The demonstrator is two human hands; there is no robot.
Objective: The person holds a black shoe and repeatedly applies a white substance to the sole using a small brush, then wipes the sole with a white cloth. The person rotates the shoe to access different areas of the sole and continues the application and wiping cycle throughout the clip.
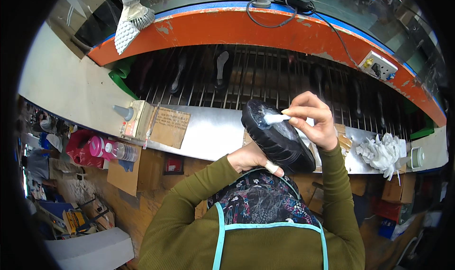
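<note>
My left hand (pixel 249 157) grips a chunky black shoe sole (pixel 281 147) at its near left side; a pale wrap covers the thumb and most fingers are hidden beneath. The sole is tilted, with its hollow inner side up, and a wet, whitish film shows in it. Above it, my right hand (pixel 318 121) pinches a small white applicator (pixel 273 119) between thumb and fingertips. The applicator's soft-looking end touches the inside of the sole towards its far end. I cannot make out whether it is a brush or a wad.
Beyond a metal ledge (pixel 215 132), a rack of rods (pixel 246 80) carries several soles, one of them grey (pixel 221 66). Cardboard (pixel 171 128) and a box-shaped dispenser (pixel 137 118) sit left. Crumpled white cloths (pixel 381 152) lie right. An orange beam (pixel 208 33) spans the back, with a socket (pixel 377 66).
</note>
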